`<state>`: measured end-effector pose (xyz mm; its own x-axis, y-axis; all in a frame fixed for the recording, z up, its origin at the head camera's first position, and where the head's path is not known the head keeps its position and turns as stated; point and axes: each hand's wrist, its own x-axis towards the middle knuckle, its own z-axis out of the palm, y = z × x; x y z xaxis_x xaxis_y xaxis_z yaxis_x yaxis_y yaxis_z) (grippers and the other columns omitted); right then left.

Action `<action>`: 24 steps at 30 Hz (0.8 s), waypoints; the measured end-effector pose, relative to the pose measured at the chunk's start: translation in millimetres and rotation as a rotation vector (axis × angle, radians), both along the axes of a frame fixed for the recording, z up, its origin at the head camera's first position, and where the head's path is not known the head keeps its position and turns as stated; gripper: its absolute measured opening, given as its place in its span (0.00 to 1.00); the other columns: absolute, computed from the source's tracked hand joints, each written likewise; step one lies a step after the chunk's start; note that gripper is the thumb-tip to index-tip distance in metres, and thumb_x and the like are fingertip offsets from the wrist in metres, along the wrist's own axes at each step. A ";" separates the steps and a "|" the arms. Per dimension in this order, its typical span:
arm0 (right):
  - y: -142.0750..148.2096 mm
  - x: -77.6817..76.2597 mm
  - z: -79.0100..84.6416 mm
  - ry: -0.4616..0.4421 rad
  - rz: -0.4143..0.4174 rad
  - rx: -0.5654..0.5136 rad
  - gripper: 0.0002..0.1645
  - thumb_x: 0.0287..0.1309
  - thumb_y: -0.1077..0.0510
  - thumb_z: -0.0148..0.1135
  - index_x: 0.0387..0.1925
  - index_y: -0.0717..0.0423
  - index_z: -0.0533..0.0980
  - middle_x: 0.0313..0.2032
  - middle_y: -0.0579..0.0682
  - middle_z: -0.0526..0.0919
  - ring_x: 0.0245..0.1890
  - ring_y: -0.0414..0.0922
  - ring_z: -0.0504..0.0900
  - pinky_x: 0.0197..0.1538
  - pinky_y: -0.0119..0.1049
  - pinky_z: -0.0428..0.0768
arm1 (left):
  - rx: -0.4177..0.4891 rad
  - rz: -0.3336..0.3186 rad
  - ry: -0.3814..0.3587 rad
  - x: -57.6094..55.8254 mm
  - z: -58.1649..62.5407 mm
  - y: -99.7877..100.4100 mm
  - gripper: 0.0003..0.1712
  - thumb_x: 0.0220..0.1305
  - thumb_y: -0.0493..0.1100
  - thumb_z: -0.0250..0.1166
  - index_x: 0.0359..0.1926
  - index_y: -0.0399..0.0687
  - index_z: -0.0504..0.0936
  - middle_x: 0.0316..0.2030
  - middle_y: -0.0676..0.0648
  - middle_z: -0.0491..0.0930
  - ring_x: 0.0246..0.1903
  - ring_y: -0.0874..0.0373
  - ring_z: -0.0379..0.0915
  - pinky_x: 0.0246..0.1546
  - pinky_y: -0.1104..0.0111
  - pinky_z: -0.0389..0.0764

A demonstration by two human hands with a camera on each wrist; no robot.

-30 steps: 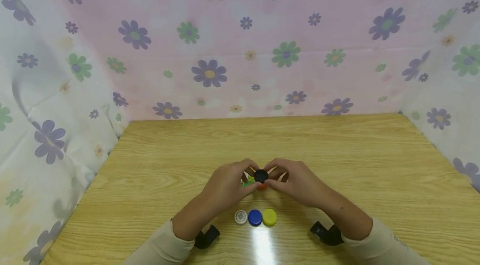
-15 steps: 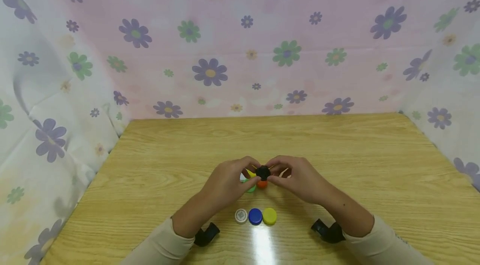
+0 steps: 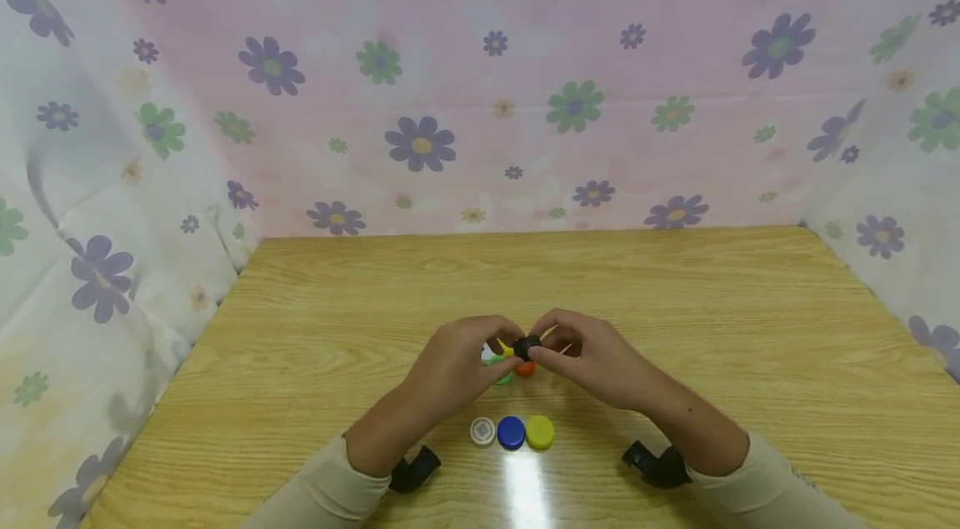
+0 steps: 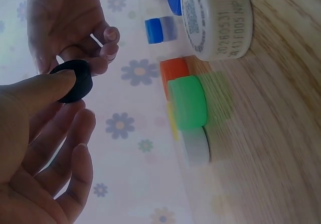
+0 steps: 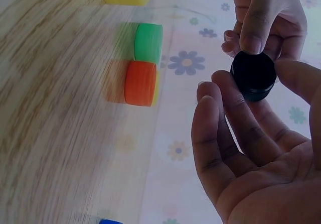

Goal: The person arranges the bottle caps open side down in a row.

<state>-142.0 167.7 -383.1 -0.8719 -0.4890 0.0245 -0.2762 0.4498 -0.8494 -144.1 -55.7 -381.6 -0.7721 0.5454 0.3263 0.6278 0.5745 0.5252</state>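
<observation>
Both hands meet around a black bottle cap, held up above the table. My left hand pinches its left side with thumb and fingertips; in the left wrist view that thumb lies across the black cap. From the other side my right hand grips it too. The right wrist view shows the dark, round face of the cap between the two hands. Behind it on the table, an orange cap and a green cap are partly covered by the hands, with yellow and white pieces beside them.
Nearer the body, a white cap, a blue cap and a yellow cap stand in a row on the wooden table. A small blue cap shows in the left wrist view. Flowered cloth encloses the table.
The black cap has been tipped between the fingers: its round face pointed at the head camera, and now more of its side shows. Both hands stay in nearly the same place.
</observation>
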 end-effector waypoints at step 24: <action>0.4 3.3 4.2 0.166 -0.008 -0.004 0.17 0.63 0.55 0.68 0.52 0.46 0.76 0.47 0.43 0.83 0.43 0.38 0.83 0.47 0.35 0.83 | -0.008 -0.009 -0.104 -2.5 8.5 -9.1 0.23 0.66 0.53 0.68 0.58 0.51 0.82 0.49 0.54 0.87 0.41 0.64 0.84 0.42 0.65 0.85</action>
